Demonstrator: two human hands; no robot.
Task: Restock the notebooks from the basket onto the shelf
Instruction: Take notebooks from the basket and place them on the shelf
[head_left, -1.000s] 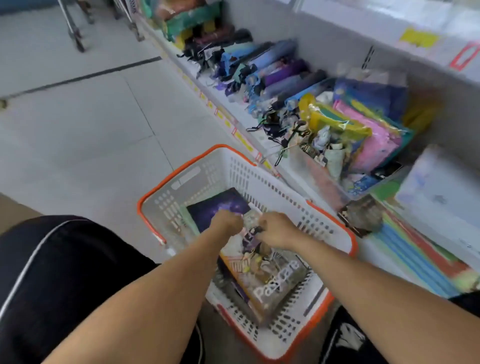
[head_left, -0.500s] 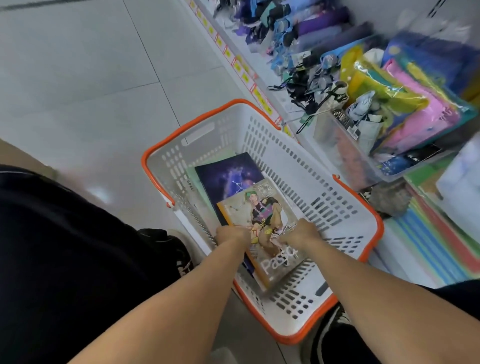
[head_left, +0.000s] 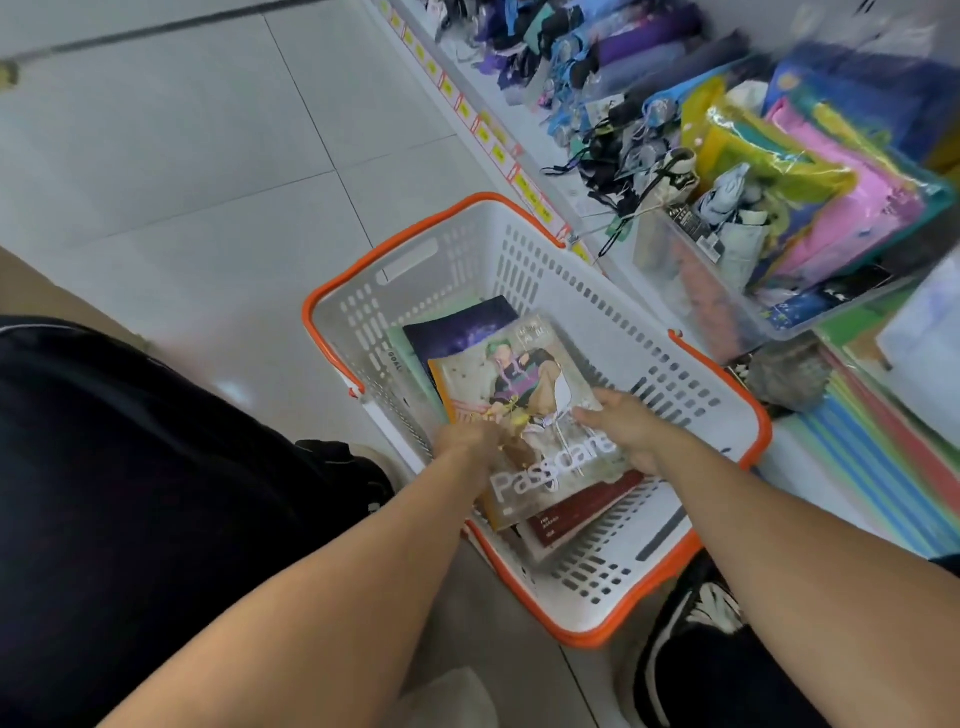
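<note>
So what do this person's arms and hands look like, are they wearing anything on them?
Both forearms are bare: no sleeves, gloves, watch or rings show on the left hand or the right hand. Lower down, the person wears dark clothing with a thin pale stripe, and black shoes with white markings.

Both hands grip an illustrated notebook (head_left: 524, 395) over the white basket (head_left: 675, 374): left hand (head_left: 465, 434) at seven o'clock, right hand (head_left: 626, 423) at four. Shelf (head_left: 810, 483) at three o'clock.

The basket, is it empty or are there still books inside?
Not empty. The basket holds several notebooks; both hands grip the top notebook.
</note>
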